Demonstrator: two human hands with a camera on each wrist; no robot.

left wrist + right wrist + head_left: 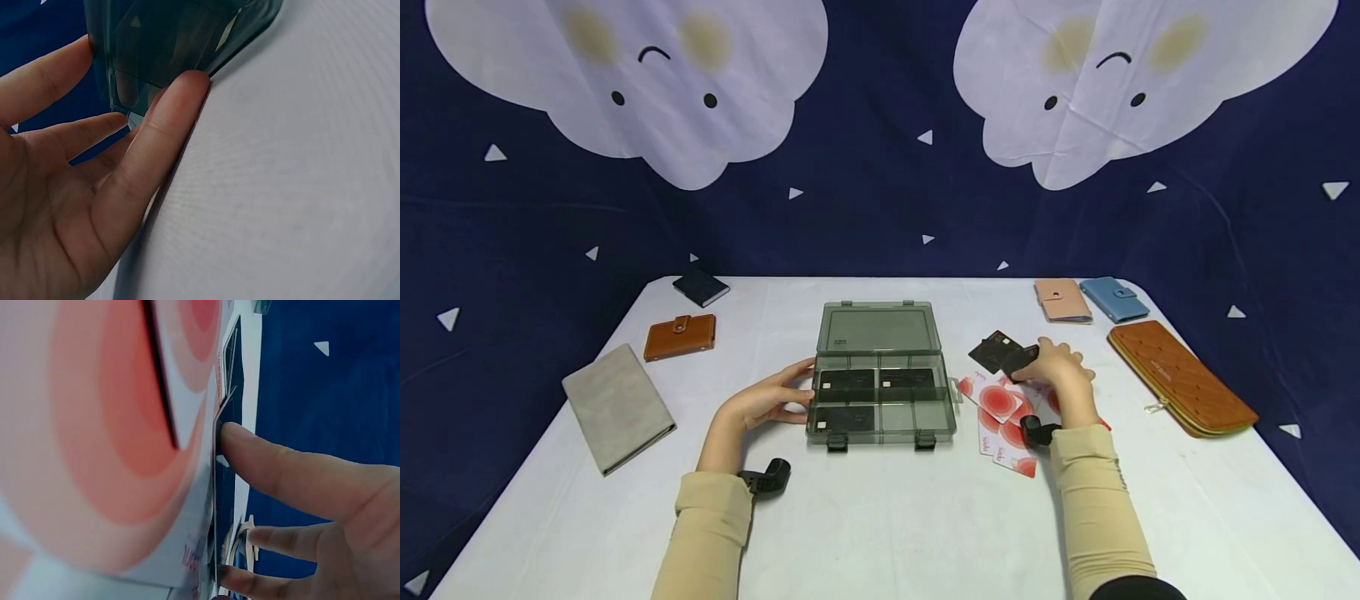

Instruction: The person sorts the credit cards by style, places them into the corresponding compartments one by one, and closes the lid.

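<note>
Black card, presumably light, stiff and slippery, best held by its edges, is pinched by the right hand near red-patterned cards; the box is touched by the relaxed left hand.

The compartment box looks like smooth, glossy, see-through plastic. Right of it, the black cards and red-and-white cards look smooth and plastic; left of it, the grey folder appears matt, softly mottled.
</note>
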